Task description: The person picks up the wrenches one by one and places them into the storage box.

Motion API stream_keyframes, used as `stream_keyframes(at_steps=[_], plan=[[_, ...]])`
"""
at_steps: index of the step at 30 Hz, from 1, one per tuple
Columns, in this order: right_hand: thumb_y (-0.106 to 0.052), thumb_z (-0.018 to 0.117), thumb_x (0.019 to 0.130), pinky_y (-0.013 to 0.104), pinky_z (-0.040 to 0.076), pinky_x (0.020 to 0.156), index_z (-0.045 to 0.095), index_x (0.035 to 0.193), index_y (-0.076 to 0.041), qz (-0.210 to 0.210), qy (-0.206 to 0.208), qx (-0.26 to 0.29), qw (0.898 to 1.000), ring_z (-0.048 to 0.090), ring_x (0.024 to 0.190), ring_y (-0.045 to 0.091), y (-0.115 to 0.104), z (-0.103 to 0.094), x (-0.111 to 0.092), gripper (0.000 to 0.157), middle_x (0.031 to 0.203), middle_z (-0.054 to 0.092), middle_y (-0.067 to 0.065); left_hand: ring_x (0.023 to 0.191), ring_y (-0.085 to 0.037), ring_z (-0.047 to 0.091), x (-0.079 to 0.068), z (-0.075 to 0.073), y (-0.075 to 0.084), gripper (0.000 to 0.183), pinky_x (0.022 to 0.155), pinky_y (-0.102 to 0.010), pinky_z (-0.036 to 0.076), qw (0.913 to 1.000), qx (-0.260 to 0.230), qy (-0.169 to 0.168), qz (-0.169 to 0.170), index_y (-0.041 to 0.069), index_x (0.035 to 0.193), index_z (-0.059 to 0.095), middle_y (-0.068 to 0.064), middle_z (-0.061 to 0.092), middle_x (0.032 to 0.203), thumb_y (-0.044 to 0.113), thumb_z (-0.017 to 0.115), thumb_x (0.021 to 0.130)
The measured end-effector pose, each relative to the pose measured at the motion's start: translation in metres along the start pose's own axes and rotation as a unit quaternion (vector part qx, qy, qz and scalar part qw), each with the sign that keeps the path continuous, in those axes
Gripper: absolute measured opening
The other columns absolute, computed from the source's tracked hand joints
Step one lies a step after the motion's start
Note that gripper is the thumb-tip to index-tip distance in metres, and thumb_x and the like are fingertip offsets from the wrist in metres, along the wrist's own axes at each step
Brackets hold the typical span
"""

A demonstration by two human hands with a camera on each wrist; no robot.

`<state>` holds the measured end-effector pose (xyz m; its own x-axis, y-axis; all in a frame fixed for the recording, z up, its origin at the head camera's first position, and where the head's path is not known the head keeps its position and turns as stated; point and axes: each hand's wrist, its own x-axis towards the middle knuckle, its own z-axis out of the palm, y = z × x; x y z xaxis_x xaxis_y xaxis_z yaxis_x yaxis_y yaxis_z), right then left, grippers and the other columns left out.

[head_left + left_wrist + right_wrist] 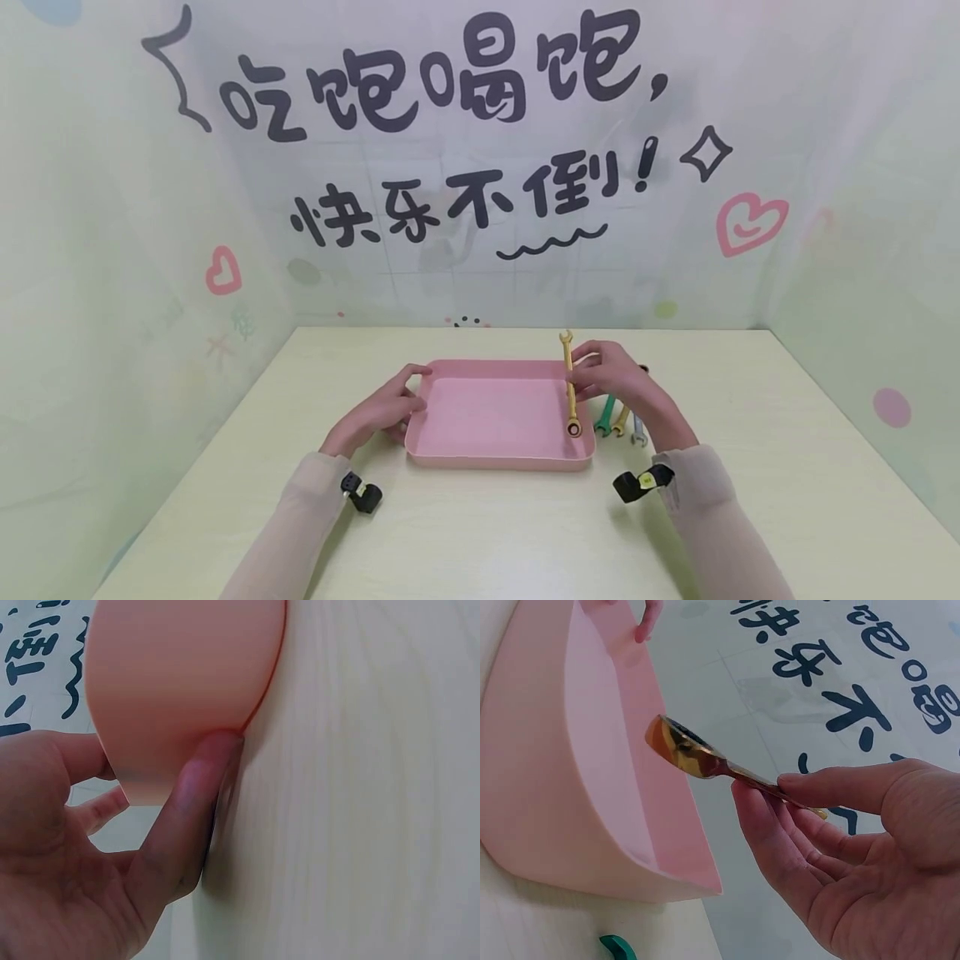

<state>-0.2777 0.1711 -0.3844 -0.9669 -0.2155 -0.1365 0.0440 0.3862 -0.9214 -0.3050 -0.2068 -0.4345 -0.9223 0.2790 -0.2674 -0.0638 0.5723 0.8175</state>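
A pink tray [487, 417] lies on the table. At its left end my left hand [382, 408] grips the wall; in the left wrist view the thumb [199, 780] presses the outside low down while other fingers reach around the far side. My right hand [615, 371] pinches a gold combination wrench [571, 387] between thumb and fingers, holding it over the tray's right end. In the right wrist view the wrench's ring end [682, 746] points toward the tray, clear of its walls.
Right of the tray, partly under my right hand, lie a green wrench [606, 417], another gold wrench [621, 421] and a silver wrench [638, 432]. The pale table [480, 533] meets a printed backdrop [480, 283] behind.
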Motion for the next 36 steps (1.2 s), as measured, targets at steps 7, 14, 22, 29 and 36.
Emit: stream_keyframes(at_steps=[7,14,22,29,36], plan=[[-0.005,0.063,0.096,0.039,0.065,0.078,0.051,0.130,0.010,-0.001,-0.008,0.002,1.000,0.072,0.074,0.018,-0.002,0.002,0.001,0.039,0.110,0.071,0.030,0.084,-0.025,0.065,-0.002,-0.002,0.005,0.061,0.060,-0.034,0.061,1.0000,0.005,-0.003,0.001,0.024,0.158,0.031,-0.021,0.055,0.122,0.016,0.052,0.102],[-0.005,0.064,0.095,0.035,0.065,0.071,0.055,0.125,0.009,0.010,-0.001,-0.015,1.000,0.070,0.070,0.018,-0.002,0.005,0.002,0.035,0.104,0.072,0.028,0.084,-0.025,0.065,-0.001,-0.001,0.005,0.060,0.060,-0.034,0.061,1.0000,0.006,-0.002,0.000,0.024,0.158,0.030,-0.022,0.055,0.123,0.016,0.052,0.102],[-0.003,0.067,0.094,0.034,0.065,0.068,0.062,0.123,0.012,0.031,0.003,-0.057,0.998,0.069,0.068,0.018,-0.002,0.013,0.006,0.034,0.091,0.071,0.016,0.081,-0.024,0.064,0.001,0.000,0.005,0.060,0.057,-0.033,0.060,1.0000,0.003,0.003,-0.004,0.025,0.158,0.031,-0.021,0.055,0.120,0.017,0.052,0.102],[-0.002,0.068,0.092,0.033,0.065,0.067,0.067,0.117,0.010,0.051,0.023,-0.088,0.995,0.070,0.068,0.019,0.000,0.020,0.011,0.028,0.090,0.070,0.016,0.079,-0.023,0.064,0.002,0.002,0.004,0.060,0.055,-0.031,0.058,1.0000,0.006,0.006,-0.003,0.025,0.157,0.031,-0.020,0.056,0.119,0.018,0.053,0.102],[0.004,0.066,0.088,0.032,0.063,0.061,0.069,0.108,0.009,0.040,0.042,-0.128,0.990,0.071,0.065,0.019,0.003,0.030,0.012,0.020,0.084,0.071,0.016,0.078,-0.023,0.064,0.002,0.003,0.004,0.060,0.056,-0.032,0.059,0.9999,0.003,0.006,-0.008,0.025,0.158,0.031,-0.020,0.056,0.117,0.017,0.053,0.102]])
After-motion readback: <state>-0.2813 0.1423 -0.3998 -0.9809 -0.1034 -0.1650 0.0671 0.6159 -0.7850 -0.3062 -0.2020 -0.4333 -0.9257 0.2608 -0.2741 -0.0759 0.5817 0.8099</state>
